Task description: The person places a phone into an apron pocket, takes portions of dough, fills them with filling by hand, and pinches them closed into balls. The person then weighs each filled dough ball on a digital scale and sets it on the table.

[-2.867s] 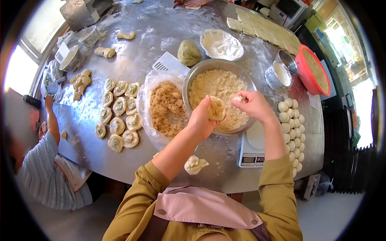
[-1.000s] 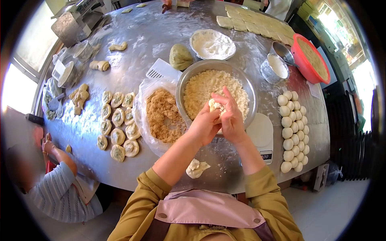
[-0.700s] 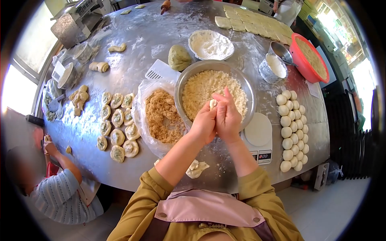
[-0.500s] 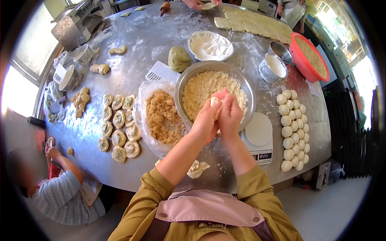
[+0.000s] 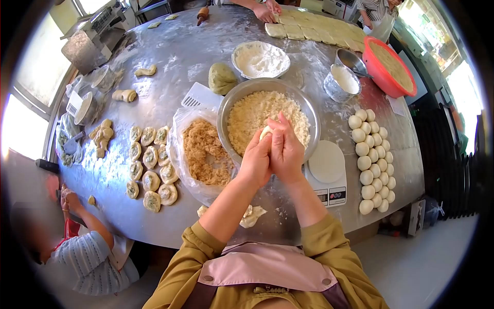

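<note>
Both hands are pressed together over the near side of a steel bowl (image 5: 315, 123) holding pale crumbly filling (image 5: 249, 110). Between them sits a small piece of white dough (image 5: 266, 132), mostly hidden. My left hand (image 5: 256, 160) is closed around it from the left. From the right, my right hand (image 5: 289, 154) cups the same dough, its fingertips raised above it. Left of the bowl, a plastic bag (image 5: 177, 131) lies opened around brown crumbly filling (image 5: 206, 152). A white kitchen scale (image 5: 327, 167) stands right of my wrists, and torn dough scraps (image 5: 252, 216) lie near my left forearm.
Rows of white dough balls (image 5: 366, 177) lie at right, filled spiral buns (image 5: 151, 180) at left. Beyond the bowl are green dough (image 5: 222, 79), a flour bowl (image 5: 262, 59) and a red basin (image 5: 388, 69). Co-workers' hands (image 5: 265, 13) touch a dough sheet (image 5: 314, 31); another person (image 5: 87, 257) sits left.
My hands shift slightly around the dough, with the right fingers lifted higher. Across the table, the co-worker's hands have moved right and now rest at the dough sheet's edge. The view has shifted slightly.
</note>
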Demonstrator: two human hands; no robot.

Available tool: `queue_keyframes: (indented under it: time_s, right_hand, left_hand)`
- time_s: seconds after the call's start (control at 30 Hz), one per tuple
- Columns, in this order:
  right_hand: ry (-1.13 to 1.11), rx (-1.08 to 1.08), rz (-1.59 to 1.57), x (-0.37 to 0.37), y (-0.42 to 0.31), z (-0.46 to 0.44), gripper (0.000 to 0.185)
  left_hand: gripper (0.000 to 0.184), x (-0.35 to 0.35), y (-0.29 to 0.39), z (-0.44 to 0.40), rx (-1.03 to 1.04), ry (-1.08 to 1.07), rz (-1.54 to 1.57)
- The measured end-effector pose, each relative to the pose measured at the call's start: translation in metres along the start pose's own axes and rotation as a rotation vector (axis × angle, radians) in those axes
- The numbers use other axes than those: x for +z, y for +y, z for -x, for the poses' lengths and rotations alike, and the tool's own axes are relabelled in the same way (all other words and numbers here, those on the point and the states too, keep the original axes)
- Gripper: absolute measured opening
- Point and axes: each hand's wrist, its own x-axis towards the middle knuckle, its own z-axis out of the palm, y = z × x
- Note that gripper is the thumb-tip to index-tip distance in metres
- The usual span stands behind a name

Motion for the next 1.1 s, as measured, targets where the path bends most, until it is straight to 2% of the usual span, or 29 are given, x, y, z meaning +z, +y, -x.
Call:
queue_keyframes:
  time_s: [0.1,0.2,0.27,0.33,0.37,0.4,0.47,0.5,0.6,0.7,0.73,0.8,0.87,0.93,0.97,1.1]
  right_hand:
    - [-0.044,-0.020,-0.012,-0.006,0.005,0.004,0.037]
    - [-0.081,0.024,-0.133,-0.027,-0.013,0.000,0.058]
    - [-0.167,0.164,-0.176,-0.043,-0.022,0.005,0.074]
    - [-0.204,0.310,-0.172,-0.059,-0.014,0.013,0.078]
    - [-0.218,0.382,-0.172,-0.066,-0.009,0.017,0.080]
    - [-0.160,0.383,-0.185,-0.073,-0.004,0.023,0.070]
    - [-0.040,0.495,-0.102,-0.095,0.003,0.032,0.064]
    - [0.014,0.549,-0.061,-0.107,0.007,0.035,0.061]
    - [0.191,0.353,0.374,-0.130,0.048,0.050,0.055]
    - [0.169,0.342,0.413,-0.137,0.078,0.062,0.054]
    - [0.016,0.366,0.513,-0.142,0.083,0.064,0.063]
    - [0.089,0.266,0.637,-0.153,0.082,0.069,0.068]
    - [0.164,0.316,0.386,-0.177,0.086,0.073,0.071]
    - [0.381,0.328,0.089,-0.196,0.080,0.076,0.061]
    - [0.384,0.357,0.110,-0.203,0.053,0.070,0.059]
    - [0.450,0.389,0.079,-0.220,0.056,0.080,0.065]
  left_hand:
    - [0.039,-0.004,-0.001,0.000,-0.059,0.080,-0.188]
    - [0.051,-0.006,0.003,0.004,-0.144,-0.108,0.044]
    - [0.062,0.005,0.006,0.015,-0.146,-0.208,-0.042]
    - [0.078,0.010,0.000,0.018,-0.169,-0.342,-0.138]
    - [0.080,0.009,-0.008,0.018,-0.174,-0.340,-0.139]
    - [0.082,0.008,-0.017,0.020,-0.179,-0.339,-0.140]
    - [0.085,0.006,-0.031,0.025,-0.137,-0.263,-0.175]
    - [0.084,0.009,-0.030,0.026,-0.125,-0.292,-0.211]
    - [0.079,0.006,-0.018,0.036,-0.094,-0.388,-0.315]
    - [0.076,0.004,-0.018,0.043,-0.118,-0.345,-0.374]
    - [0.075,0.005,-0.019,0.046,-0.082,-0.314,-0.415]
    - [0.075,-0.002,-0.017,0.051,-0.029,-0.293,-0.404]
    - [0.076,-0.008,-0.010,0.055,0.003,-0.209,-0.381]
    - [0.076,-0.010,0.003,0.056,0.050,-0.187,-0.353]
    - [0.076,-0.013,0.005,0.057,0.060,-0.173,-0.340]
    - [0.073,-0.015,0.004,0.059,0.062,-0.183,-0.322]
